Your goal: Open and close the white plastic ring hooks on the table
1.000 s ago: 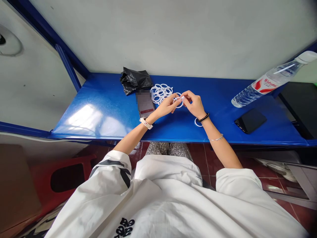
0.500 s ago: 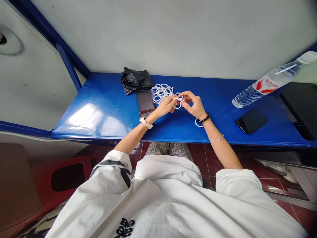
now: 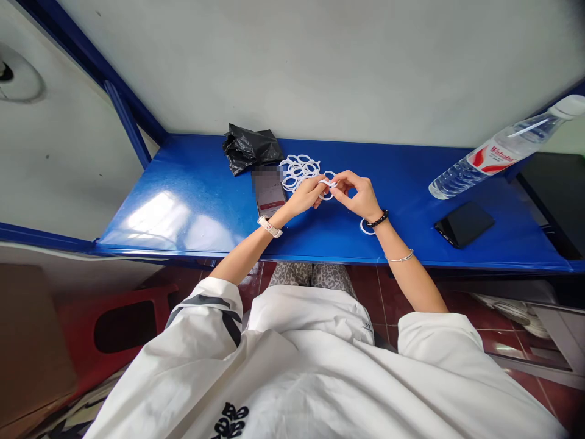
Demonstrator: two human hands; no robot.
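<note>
White ring-shaped bands that look like hair ties [image 3: 299, 160] lie in a loose pile toward the back of the table. In front of this pile, my left hand [image 3: 305, 195] pinches a white hair tie [image 3: 327, 183] between thumb and fingers. My right hand [image 3: 357, 192] grips the same band from the other side, its thumb and index fingertip pressed together. Another white loop [image 3: 329, 173] shows just behind the fingertips; whether it belongs to the held band I cannot tell. One single hair tie [image 3: 361, 227] rests on the table beside my right wrist, partly covered by it.
The blue table [image 3: 205, 183] meets a grey wall. A crumpled black plastic bag [image 3: 253, 146] and a dark phone-like slab [image 3: 269, 192] lie left of the pile. To the right are a black phone [image 3: 464, 224] and an upright water bottle [image 3: 493, 152].
My right fingertips have moved slightly left and closed on the band near my left fingers. My left hand stays nearly in place.
</note>
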